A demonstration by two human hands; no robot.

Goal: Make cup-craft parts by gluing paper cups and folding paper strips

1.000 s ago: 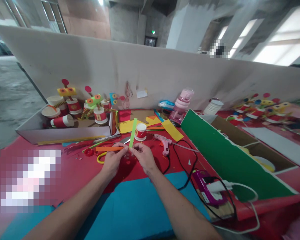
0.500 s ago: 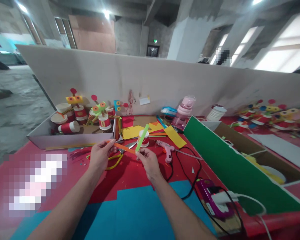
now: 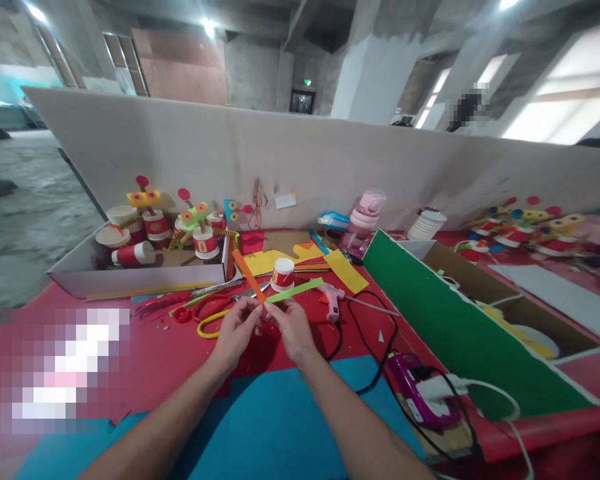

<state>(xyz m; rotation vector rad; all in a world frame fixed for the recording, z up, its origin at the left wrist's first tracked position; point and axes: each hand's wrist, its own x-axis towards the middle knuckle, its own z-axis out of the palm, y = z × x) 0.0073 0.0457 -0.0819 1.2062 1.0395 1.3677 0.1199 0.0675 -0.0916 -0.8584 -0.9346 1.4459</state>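
Observation:
An orange paper strip (image 3: 249,275) and a green paper strip (image 3: 300,289) meet at one end in a V shape. My left hand (image 3: 241,328) and my right hand (image 3: 291,327) pinch that joined end together, fingertips nearly touching. The orange strip points up and left; the green one points up and right. Just beyond them stands a red and white paper cup (image 3: 283,275). Yellow-handled scissors (image 3: 211,325) lie left of my left hand. To the right of my right hand rests a pink glue gun (image 3: 333,301).
A white box (image 3: 145,282) at left holds cup figures with paper heads. A green-sided box (image 3: 460,333) stands at right, near a purple power strip (image 3: 420,393) with cables. Blue sheets (image 3: 290,427) cover the table's front. Yellow paper (image 3: 347,271) lies behind the glue gun.
My left hand has moved right, from the orange strip's far end to the joint beside my right hand. The orange strip now points up-left, and the green strip has swung down to the right.

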